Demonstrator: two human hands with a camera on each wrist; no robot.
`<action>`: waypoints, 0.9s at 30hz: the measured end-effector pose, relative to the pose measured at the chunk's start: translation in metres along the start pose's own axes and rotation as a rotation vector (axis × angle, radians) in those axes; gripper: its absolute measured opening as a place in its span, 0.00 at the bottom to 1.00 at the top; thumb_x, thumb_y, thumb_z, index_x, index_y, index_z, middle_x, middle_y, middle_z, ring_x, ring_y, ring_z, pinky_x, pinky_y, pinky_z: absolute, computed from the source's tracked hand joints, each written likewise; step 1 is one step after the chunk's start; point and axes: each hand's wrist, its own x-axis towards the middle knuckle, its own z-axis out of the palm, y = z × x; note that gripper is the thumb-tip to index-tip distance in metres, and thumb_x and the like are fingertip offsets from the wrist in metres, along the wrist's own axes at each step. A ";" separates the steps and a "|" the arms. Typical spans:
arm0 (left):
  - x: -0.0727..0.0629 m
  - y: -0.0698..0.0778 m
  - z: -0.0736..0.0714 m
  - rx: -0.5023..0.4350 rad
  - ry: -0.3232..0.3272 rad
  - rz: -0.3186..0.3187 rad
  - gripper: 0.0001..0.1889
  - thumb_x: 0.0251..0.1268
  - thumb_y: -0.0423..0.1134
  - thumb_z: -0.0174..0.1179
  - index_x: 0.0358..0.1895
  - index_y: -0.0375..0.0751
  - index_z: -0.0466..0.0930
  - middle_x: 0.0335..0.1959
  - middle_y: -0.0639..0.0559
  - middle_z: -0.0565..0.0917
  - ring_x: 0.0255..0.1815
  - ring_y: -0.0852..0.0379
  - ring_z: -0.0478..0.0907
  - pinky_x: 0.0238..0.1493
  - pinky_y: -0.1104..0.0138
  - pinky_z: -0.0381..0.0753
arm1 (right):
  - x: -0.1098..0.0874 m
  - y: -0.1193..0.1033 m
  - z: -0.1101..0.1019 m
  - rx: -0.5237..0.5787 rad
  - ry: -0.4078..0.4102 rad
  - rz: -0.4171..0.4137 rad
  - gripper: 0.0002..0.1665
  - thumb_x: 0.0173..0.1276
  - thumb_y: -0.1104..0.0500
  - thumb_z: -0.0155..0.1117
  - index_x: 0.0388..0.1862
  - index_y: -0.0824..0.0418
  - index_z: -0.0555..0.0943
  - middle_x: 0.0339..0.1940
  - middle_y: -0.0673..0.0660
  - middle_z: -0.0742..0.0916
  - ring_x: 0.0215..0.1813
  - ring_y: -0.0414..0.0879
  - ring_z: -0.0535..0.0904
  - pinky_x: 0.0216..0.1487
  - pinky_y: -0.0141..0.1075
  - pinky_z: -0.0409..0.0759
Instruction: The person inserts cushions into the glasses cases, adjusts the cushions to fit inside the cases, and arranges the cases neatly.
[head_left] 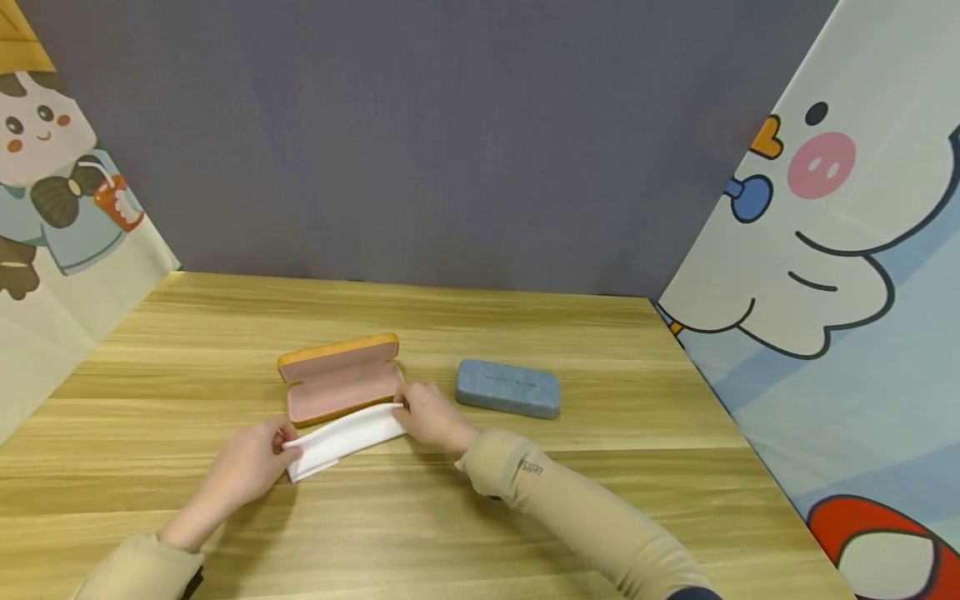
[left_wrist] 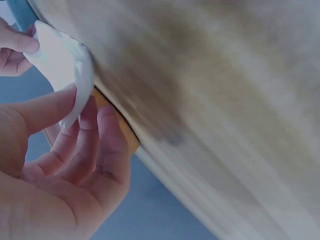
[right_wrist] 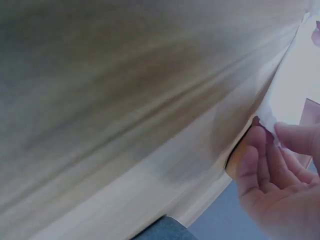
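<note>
A folded white cloth [head_left: 348, 437] is stretched between both hands, just in front of an open glasses case [head_left: 347, 390] with a tan outside and pink lining. My left hand [head_left: 253, 457] pinches the cloth's left end between thumb and fingers. At the other end, my right hand [head_left: 431, 414] pinches the cloth close to the case's right front corner. In the left wrist view the cloth [left_wrist: 56, 56] curves up over the fingers, and the right hand [left_wrist: 15, 49] shows at its far end. The right wrist view shows the thumb pressing the cloth [right_wrist: 292, 85] against the fingers.
A closed blue-grey glasses case [head_left: 507, 388] lies on the wooden table [head_left: 525, 517], to the right of the right hand. Behind the table stands a grey panel [head_left: 420, 142]. Cartoon-printed sheets [head_left: 840, 275] flank both sides.
</note>
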 end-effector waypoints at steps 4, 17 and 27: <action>0.004 0.002 -0.007 -0.018 0.020 0.005 0.06 0.59 0.32 0.62 0.32 0.32 0.75 0.22 0.48 0.79 0.22 0.58 0.70 0.20 0.71 0.65 | 0.003 -0.002 -0.004 0.025 0.028 -0.026 0.07 0.71 0.63 0.57 0.41 0.63 0.82 0.28 0.56 0.85 0.22 0.35 0.67 0.23 0.24 0.66; 0.029 0.003 -0.026 -0.071 0.057 -0.053 0.11 0.64 0.34 0.54 0.38 0.25 0.74 0.21 0.43 0.79 0.16 0.58 0.69 0.15 0.70 0.66 | 0.029 -0.005 -0.015 0.085 0.073 0.054 0.10 0.73 0.61 0.54 0.44 0.64 0.80 0.30 0.55 0.83 0.24 0.38 0.69 0.23 0.25 0.67; 0.040 -0.006 -0.022 -0.090 0.061 -0.161 0.14 0.63 0.36 0.55 0.39 0.23 0.74 0.28 0.31 0.83 0.16 0.58 0.71 0.14 0.71 0.67 | 0.042 -0.006 -0.006 0.028 0.130 0.080 0.09 0.71 0.61 0.56 0.43 0.64 0.81 0.33 0.57 0.86 0.25 0.39 0.73 0.25 0.25 0.70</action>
